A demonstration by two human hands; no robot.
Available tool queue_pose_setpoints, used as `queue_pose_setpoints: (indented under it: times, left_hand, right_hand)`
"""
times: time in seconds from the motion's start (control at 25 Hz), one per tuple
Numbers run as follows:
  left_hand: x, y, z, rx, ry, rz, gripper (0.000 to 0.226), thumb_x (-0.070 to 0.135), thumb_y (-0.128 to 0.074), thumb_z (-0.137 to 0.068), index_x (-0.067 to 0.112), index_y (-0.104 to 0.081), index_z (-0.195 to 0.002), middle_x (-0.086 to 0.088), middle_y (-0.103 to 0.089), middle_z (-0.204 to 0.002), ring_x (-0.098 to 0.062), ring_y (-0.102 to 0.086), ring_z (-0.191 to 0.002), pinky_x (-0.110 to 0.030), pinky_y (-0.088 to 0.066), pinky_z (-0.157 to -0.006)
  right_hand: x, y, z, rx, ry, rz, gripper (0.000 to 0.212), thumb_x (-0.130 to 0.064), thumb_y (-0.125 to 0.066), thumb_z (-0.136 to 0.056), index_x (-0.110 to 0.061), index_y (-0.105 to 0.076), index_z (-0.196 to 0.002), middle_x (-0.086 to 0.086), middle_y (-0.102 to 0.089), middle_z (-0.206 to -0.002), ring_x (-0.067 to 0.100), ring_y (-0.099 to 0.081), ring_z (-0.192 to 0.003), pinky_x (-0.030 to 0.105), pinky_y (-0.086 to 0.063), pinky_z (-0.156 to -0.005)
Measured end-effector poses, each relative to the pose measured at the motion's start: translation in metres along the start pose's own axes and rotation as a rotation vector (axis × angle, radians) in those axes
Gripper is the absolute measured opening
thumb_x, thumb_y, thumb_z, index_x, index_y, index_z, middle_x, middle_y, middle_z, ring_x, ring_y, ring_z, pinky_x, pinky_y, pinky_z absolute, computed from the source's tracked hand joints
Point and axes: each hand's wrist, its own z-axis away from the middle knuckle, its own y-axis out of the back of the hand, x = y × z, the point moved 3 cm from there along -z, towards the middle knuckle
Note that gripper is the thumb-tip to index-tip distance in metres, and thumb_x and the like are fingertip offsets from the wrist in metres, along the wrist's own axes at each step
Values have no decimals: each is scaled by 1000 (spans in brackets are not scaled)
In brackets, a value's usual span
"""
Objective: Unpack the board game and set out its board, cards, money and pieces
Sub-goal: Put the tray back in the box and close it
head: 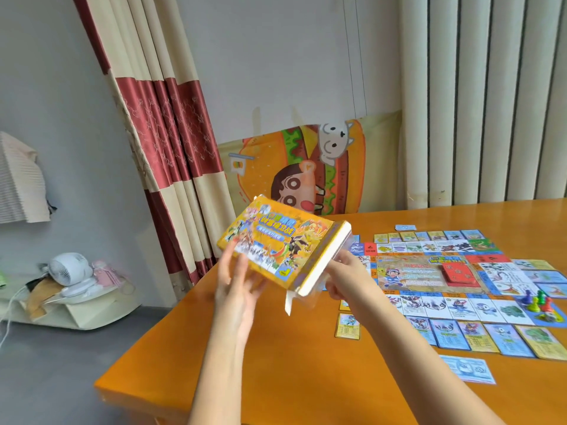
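The yellow game box (276, 243) is tilted in the air over the table's left part, its end flap hanging open. My left hand (236, 280) supports it from below with straight fingers. My right hand (343, 277) grips the box's open right end together with a bit of clear plastic wrap. The game board (429, 271) lies flat on the orange table (276, 363) to the right. A red card stack (458, 273) sits on the board's middle. Coloured pawns (537, 302) stand at its near right corner. Property cards (491, 335) line its near edge, and a blue banknote (469, 369) lies nearer me.
A loose yellow card (347, 326) lies left of the board. A cartoon burger cushion (306, 170) leans on the wall behind the table. A curtain (171, 142) hangs at the left, and a small white fan (69, 269) sits on a low shelf on the floor.
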Motion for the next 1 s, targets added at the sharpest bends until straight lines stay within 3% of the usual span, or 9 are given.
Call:
queue_pose_setpoints:
  times: [0.08, 0.16, 0.24, 0.36, 0.52, 0.64, 0.76, 0.92, 1.0]
  left_hand:
    - [7, 19, -13, 288, -32, -44, 83, 38, -79, -69, 27, -38, -140, -5, -55, -135, -28, -57, -117, -35, -50, -78]
    - [7, 38, -27, 470, -1, -165, 74, 24, -72, -82, 25, -32, -144, -2, -48, -136, -26, -55, -119, -41, -49, -90]
    - [-2, 49, -37, 462, 76, -194, 61, 26, -70, -85, 21, -42, -139, -4, -54, -130, -26, -58, -112, -42, -50, -88]
    - [-25, 47, -37, 501, 236, -143, 31, 33, -68, -85, 17, -63, -110, -8, -65, -116, -25, -60, -106, -34, -47, -75]
    - [-39, 43, -30, 572, 283, 97, 29, 28, -67, -88, 9, -61, -110, -7, -65, -104, -19, -61, -98, -30, -49, -72]
    - [-45, 33, -22, 543, 332, 235, 16, 24, -60, -93, 8, -59, -97, -4, -62, -89, -11, -55, -78, -22, -47, -57]
    - [-56, 27, -19, 487, 411, 284, 17, 22, -54, -96, 7, -59, -93, -6, -60, -89, -12, -53, -71, -17, -48, -44]
    - [-68, 27, -16, 486, 430, 241, 22, 19, -44, -100, 7, -57, -87, -9, -57, -86, -16, -47, -69, -26, -47, -68]
    - [-69, 26, -13, 492, 402, 246, 21, 18, -43, -101, 4, -58, -96, -9, -59, -87, -16, -52, -72, -24, -47, -68]
  right_hand:
    - [-5, 3, 9, -78, 19, 99, 4, -3, -53, -89, -4, -51, -92, -4, -41, -52, 6, -28, -34, 18, -21, -36]
    - [-9, 5, 18, -56, 53, 173, 12, -9, -60, -87, -7, -54, -97, -3, -48, -63, 2, -35, -34, 16, -25, -35]
    - [-13, 5, 26, 55, 149, 162, 26, -17, -67, -84, -14, -51, -103, -3, -55, -80, 3, -47, -43, 16, -33, -39]
    - [-20, 0, 39, 232, 439, 181, 38, -28, -71, -80, -30, -50, -111, -12, -58, -100, 7, -50, -53, 23, -44, -52]
    - [-16, -8, 47, 243, 712, 245, 36, -15, -64, -90, -26, -60, -124, -14, -55, -122, 0, -56, -76, 7, -41, -71]
    - [-8, -12, 46, 211, 756, 294, 34, -27, -54, -93, -29, -61, -126, -22, -54, -130, -5, -49, -114, 5, -36, -89]
    - [-1, -16, 42, 188, 750, 438, 37, -33, -47, -95, -34, -57, -131, -26, -48, -137, 3, -36, -126, 7, -27, -101]
    - [-7, -18, 39, 77, 732, 525, 41, -40, -46, -95, -35, -50, -136, -22, -42, -144, -3, -33, -133, 16, -27, -108]
    - [-11, -18, 37, 40, 703, 482, 42, -43, -55, -92, -33, -52, -134, -23, -40, -143, -9, -35, -130, 12, -31, -104]
